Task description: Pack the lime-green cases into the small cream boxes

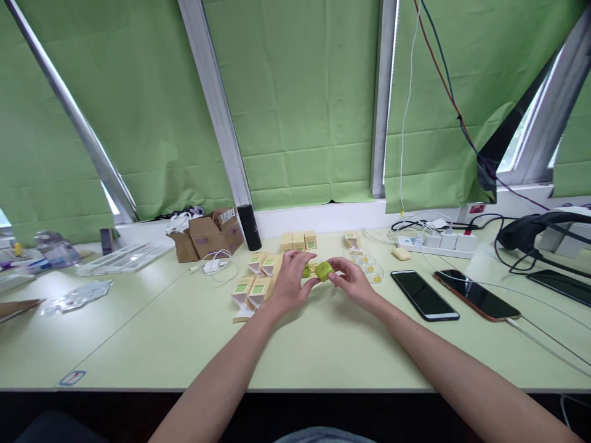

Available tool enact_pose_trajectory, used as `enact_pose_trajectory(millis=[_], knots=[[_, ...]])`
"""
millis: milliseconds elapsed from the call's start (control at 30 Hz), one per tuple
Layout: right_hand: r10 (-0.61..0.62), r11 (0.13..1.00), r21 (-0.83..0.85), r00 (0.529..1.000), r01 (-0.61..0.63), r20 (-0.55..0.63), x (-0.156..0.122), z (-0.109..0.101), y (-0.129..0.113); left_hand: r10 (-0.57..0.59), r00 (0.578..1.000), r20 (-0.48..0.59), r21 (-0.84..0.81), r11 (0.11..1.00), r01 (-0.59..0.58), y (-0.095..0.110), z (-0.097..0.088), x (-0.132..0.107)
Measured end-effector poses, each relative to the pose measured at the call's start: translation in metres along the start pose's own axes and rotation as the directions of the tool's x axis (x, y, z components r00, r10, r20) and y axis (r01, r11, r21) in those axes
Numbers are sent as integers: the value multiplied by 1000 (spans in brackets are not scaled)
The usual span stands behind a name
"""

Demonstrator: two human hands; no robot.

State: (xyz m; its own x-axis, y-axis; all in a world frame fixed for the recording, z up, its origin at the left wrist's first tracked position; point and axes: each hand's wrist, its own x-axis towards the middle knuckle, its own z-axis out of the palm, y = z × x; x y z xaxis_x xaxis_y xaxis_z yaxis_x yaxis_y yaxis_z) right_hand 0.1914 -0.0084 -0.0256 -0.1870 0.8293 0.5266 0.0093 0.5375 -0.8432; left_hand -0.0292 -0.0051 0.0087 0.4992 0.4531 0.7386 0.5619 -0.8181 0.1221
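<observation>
My right hand (354, 284) pinches a small olive-green case with rounded corners (324, 271) between thumb and fingers, just above the table. Close by on the left, my left hand (292, 282) has its fingers stretched out and its thumb apart, the thumb tip near the case. Another green piece (306, 271) shows between that thumb and fingers; whether they touch it is unclear. Small yellowish pieces (314, 263) lie behind the hands. Beside my left hand stand several small cream boxes with green-edged labels (259, 289), some with open flaps, partly hidden by the hand.
More cream boxes (298, 240) stand behind. Clear plastic cups with yellow centres (372, 269) sit right of my hands. Two phones (425, 295), a power strip (436, 244) and cables occupy the right. A cardboard box (216, 234) and black cylinder (249, 227) stand back left.
</observation>
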Motion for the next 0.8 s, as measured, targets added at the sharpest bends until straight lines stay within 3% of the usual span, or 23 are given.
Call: enact_pose_trajectory(millis=[367, 467, 533, 600, 667, 800], knots=[[17, 1000, -15, 999, -18, -41, 3, 11, -2, 63, 995, 79, -13, 998, -62, 4, 5, -2], [-10, 998, -67, 998, 5, -67, 1, 9, 0, 0, 1000, 13, -93, 996, 1, 2, 6, -1], [-71, 975, -218, 995, 52, -76, -1, 8, 1, -95, 994, -53, -165, 983, 85, -2, 6, 0], [-144, 882, -456, 989, 119, -19, -3, 7, 1, -222, 970, -102, -254, 948, 190, -8, 7, 1], [-169, 730, -656, 981, 191, 98, -6, 9, -1, -349, 929, -119, -348, 891, 290, -15, 9, 1], [-83, 484, -826, 955, 289, 285, -7, 18, -6, -490, 868, -83, -522, 763, 381, -26, 16, 0]])
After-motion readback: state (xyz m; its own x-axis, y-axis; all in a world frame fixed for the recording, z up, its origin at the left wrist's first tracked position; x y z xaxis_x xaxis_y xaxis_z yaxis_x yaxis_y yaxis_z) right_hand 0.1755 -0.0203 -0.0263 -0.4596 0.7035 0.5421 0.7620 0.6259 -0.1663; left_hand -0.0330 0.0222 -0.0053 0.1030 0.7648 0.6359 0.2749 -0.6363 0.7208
